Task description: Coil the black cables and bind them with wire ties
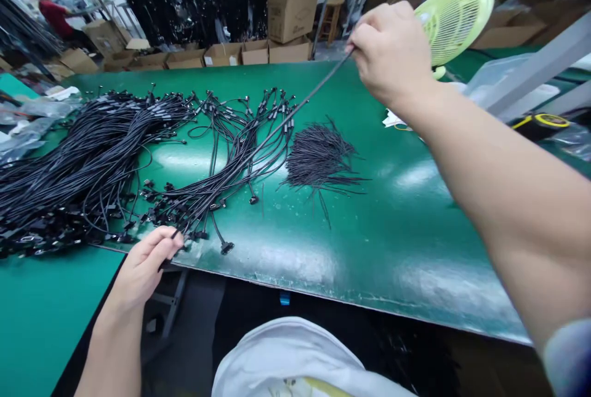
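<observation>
A black cable (272, 132) runs taut on a slant between my two hands. My left hand (152, 255) is closed on its lower end at the table's front edge. Higher up, my right hand (388, 46) pinches the other end above the table; the tip is hidden in the fingers. Beneath the stretched cable lies a loose bunch of black cables (231, 169) with connectors at their ends. Just right of that bunch is a pile of short thin black strips (318, 157), perhaps cable ties. A large heap of black cables (92, 151) covers the left side.
The green table (415, 249) has its front edge close to my body. A light green fan (457, 15) stands behind my right hand, near a grey metal bar (540, 71). Cardboard boxes (295, 6) line the far side. A person (55, 15) is in the far left background.
</observation>
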{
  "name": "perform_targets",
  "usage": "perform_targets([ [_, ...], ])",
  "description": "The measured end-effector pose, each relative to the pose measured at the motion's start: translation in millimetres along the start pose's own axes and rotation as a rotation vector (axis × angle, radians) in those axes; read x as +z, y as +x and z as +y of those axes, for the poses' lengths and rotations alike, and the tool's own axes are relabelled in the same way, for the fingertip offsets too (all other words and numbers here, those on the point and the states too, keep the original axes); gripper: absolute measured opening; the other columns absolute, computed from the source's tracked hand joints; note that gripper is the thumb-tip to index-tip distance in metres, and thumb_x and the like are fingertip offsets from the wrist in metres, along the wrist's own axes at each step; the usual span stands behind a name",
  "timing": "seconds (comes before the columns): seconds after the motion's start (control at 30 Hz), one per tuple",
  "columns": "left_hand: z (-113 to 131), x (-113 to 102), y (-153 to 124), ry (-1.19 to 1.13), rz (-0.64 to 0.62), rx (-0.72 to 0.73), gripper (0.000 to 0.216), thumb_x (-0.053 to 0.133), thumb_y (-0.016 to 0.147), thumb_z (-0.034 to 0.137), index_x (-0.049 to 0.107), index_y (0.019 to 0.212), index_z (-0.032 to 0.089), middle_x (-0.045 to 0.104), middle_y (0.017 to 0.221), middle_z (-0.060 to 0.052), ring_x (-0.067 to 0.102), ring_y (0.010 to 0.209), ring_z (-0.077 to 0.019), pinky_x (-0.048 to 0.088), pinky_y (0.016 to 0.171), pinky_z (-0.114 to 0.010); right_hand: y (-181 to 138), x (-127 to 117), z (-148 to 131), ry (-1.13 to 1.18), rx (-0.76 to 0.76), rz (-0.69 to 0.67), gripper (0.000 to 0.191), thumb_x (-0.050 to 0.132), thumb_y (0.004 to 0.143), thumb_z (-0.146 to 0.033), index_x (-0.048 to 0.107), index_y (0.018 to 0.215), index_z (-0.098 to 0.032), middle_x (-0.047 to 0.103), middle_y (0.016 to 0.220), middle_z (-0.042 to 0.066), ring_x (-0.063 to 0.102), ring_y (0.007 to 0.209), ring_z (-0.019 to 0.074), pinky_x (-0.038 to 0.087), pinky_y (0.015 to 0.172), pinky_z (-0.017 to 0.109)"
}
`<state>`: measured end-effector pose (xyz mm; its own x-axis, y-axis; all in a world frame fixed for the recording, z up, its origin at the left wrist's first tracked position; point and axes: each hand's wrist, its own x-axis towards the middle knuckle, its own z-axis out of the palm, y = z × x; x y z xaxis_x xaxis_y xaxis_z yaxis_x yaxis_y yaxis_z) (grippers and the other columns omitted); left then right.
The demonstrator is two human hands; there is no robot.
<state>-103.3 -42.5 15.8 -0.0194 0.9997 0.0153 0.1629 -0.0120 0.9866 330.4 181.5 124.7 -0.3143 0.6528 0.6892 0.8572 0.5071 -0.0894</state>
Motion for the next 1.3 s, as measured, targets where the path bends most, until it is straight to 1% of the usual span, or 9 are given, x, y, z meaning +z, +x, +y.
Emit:
perform_targets([
  [0.17,3.7,19.7,7.6,-0.639,-0.095,-0.140,0.028,0.061,0.087,0.036,0.048,0.070,0.017,0.033,0.060,0.005,0.031,0.049,-0.0060,0.031,0.038,-0.011,-89.0,-20.5,0.2,-0.143,0.102,-0.162,0.029,0.037,0.095,-0.038,0.063,0.085,-0.027,0.055,0.065,0.007,0.053,0.076,0.0229,0.035,0.062,0.032],
  [0.3,2.5,78.1,17.2,-0.203,-0.167,0.006,0.019,0.060,0.087,0.034,0.063,0.099,0.019,0.056,0.083,-0.002,0.051,0.063,-0.0081,0.045,0.053,-0.016,-187.9,-27.6,-86.8,-0.101,0.085,-0.583,0.020,0.045,0.092,-0.021,0.058,0.076,-0.020,0.050,0.048,0.001,0.041,0.044,0.0138,0.020,0.049,0.026],
  [0.43,1.1,142.7,5.9,0.097,-0.693,0.131,0.031,0.054,0.091,0.036,0.063,0.117,0.020,0.065,0.100,-0.007,0.059,0.098,-0.0188,0.045,0.094,-0.034,-218.5,-47.4,-156.0,0.091,-0.169,-0.698,0.017,0.046,0.094,-0.023,0.058,0.083,-0.018,0.063,0.071,0.002,0.055,0.059,0.0124,0.024,0.051,0.025],
  [0.53,0.7,160.7,-6.1,-0.170,-0.954,-0.098,0.035,0.047,0.095,0.040,0.062,0.115,0.016,0.052,0.061,0.002,0.052,0.059,-0.0104,0.049,0.068,-0.026,-207.0,-54.9,-135.7,0.037,-0.045,-0.568,0.025,0.046,0.096,-0.037,0.060,0.087,-0.018,0.065,0.079,0.004,0.056,0.065,0.0143,0.026,0.052,0.026],
  [0.73,6.5,131.7,1.8,-0.844,-0.612,-0.362,0.026,0.055,0.091,0.034,0.067,0.092,0.010,0.013,0.048,0.011,0.010,0.036,-0.0027,0.027,0.035,-0.011,-233.0,-43.4,-55.9,0.357,0.197,-0.444,0.024,0.047,0.093,-0.043,0.065,0.092,-0.026,0.069,0.089,0.005,0.061,0.078,0.0220,0.042,0.067,0.033],
  [0.87,10.8,114.4,11.2,-0.932,-0.192,-0.265,0.030,0.045,0.098,0.030,0.062,0.112,0.012,0.020,0.049,0.010,0.019,0.035,-0.0036,0.031,0.039,-0.008,-261.8,-34.4,-54.9,0.361,0.225,-0.352,0.022,0.045,0.094,-0.035,0.064,0.104,-0.030,0.069,0.094,0.006,0.064,0.081,0.0246,0.046,0.070,0.038],
  [0.97,7.3,123.9,15.6,-0.786,-0.078,-0.182,0.030,0.047,0.096,0.035,0.063,0.114,0.016,0.038,0.054,0.008,0.038,0.043,-0.0033,0.043,0.052,-0.011,-268.8,-37.8,-82.5,0.246,0.059,-0.273,0.022,0.049,0.091,-0.024,0.065,0.106,-0.029,0.069,0.082,0.007,0.062,0.070,0.0229,0.043,0.061,0.037],
  [1.13,0.7,168.5,3.0,-0.261,-0.424,-0.008,0.031,0.055,0.090,0.043,0.069,0.092,0.014,0.065,0.110,-0.010,0.060,0.101,-0.0193,0.045,0.095,-0.033,-246.4,-51.2,-146.5,0.333,-0.347,-0.452,0.027,0.040,0.093,-0.015,0.065,0.085,-0.020,0.060,0.066,0.003,0.052,0.055,0.0144,0.037,0.056,0.030],
  [1.3,-0.5,180.4,-12.3,-0.042,-0.779,0.012,0.028,0.049,0.094,0.038,0.063,0.104,0.016,0.067,0.081,-0.005,0.060,0.081,-0.0173,0.045,0.083,-0.031,-222.5,-33.9,-150.6,0.497,0.007,-0.337,0.021,0.045,0.096,-0.030,0.063,0.099,-0.019,0.065,0.082,0.005,0.059,0.073,0.0143,0.042,0.067,0.026],
])
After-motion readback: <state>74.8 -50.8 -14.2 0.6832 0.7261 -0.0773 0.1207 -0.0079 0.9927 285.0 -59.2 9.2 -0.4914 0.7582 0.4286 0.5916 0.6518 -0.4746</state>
